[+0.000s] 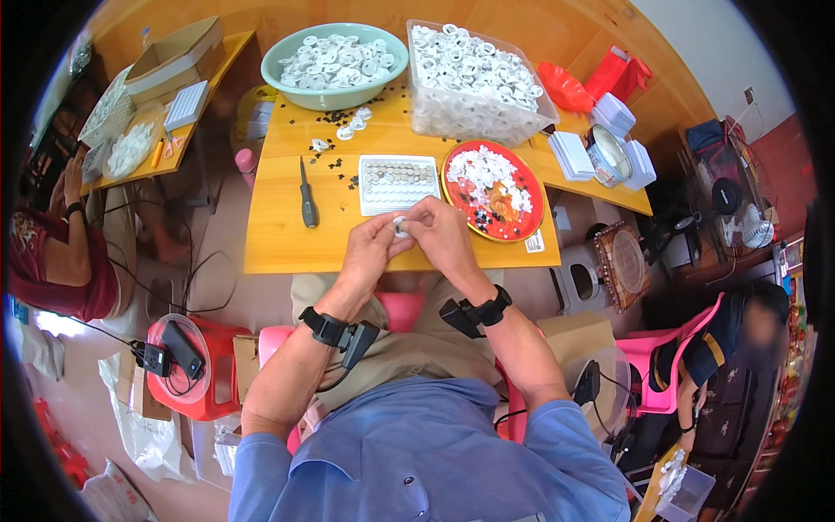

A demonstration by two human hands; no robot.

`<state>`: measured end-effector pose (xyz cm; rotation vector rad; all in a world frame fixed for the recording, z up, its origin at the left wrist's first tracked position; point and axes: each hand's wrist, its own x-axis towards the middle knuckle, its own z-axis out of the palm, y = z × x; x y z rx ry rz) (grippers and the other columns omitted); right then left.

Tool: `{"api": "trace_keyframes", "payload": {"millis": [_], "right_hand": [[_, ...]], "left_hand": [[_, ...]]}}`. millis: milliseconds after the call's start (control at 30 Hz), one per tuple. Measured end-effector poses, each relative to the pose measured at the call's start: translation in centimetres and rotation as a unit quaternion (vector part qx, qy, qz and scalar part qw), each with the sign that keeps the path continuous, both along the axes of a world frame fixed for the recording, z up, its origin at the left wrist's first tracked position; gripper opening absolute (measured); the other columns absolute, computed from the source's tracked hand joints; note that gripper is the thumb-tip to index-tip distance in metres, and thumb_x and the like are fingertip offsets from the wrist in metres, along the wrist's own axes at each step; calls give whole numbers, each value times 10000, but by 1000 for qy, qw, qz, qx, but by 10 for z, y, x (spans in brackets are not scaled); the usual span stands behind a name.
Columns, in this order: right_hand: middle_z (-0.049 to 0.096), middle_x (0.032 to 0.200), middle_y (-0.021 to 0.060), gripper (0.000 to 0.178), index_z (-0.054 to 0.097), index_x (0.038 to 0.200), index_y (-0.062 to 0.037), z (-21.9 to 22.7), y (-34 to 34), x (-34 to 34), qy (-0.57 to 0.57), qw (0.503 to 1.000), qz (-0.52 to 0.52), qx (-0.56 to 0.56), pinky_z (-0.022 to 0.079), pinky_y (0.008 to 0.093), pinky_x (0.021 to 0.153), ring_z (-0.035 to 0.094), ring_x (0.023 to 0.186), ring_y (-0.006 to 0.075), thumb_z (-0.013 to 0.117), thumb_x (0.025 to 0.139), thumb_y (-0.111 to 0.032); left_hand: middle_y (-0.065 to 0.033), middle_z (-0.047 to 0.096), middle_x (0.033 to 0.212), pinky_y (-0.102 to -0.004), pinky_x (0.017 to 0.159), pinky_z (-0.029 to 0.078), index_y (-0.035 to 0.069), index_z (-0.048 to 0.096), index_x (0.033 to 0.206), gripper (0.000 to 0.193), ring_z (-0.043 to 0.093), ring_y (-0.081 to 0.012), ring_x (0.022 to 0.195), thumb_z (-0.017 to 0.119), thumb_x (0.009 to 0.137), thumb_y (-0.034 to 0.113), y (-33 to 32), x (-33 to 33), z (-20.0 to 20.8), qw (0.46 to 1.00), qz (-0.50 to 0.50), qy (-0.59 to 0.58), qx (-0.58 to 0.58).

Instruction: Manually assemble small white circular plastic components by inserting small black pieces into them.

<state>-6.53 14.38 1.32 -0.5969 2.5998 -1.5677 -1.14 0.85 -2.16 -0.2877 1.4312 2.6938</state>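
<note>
My left hand (369, 250) and my right hand (444, 235) meet at the front edge of the table. Between their fingertips they pinch a small white round plastic part (400, 227) with a dark spot on it. Just beyond is a white tray (399, 207) with rows of small round pieces in its far half. Right of my right hand lies a red round plate (451, 187) heaped with small white parts and some black ones. A screwdriver (308, 200) with a dark handle rests to the left of the tray.
A pale green basin (335, 97) and a see-through plastic bin (470, 126), both piled with white round parts, stand at the back. Small black pieces (339, 163) lie scattered left of the tray. White trays (571, 157) sit at the right. Other people are seated at both sides.
</note>
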Motion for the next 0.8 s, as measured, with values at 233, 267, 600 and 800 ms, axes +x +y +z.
{"api": "trace_keyframes", "payload": {"millis": [233,267,600,800], "right_hand": [[700,745,105,88,663,865,32,-15,11,-10,-73,994,33,-76,533,278,609,676,702,131,709,802,-9],[700,745,105,88,663,865,32,-16,14,-13,-75,994,34,-77,533,278,609,676,702,131,709,802,-9],[707,765,110,110,689,904,25,3,10,-8,-70,995,29,-61,530,278,626,668,690,130,703,821,-47],[726,835,138,158,722,951,-9,30,49,-38,72,994,-63,43,532,339,681,695,737,197,693,840,-117]], "left_hand": [[-120,640,1188,-281,956,545,-67,552,1282,310,657,-183,1062,427,1050,96,1,1,0,1000,-11,-13,-24],[-120,640,1188,-281,956,545,-67,552,1282,310,657,-183,1062,427,1050,96,1,1,1,1000,-10,-14,-25],[-117,666,1118,-269,910,556,-81,566,1259,304,675,-179,1009,488,1024,94,0,-1,7,999,9,-8,33],[-124,684,1057,-277,885,563,-66,606,1175,257,688,-191,952,584,977,97,1,4,7,1000,19,-24,-4]]}}
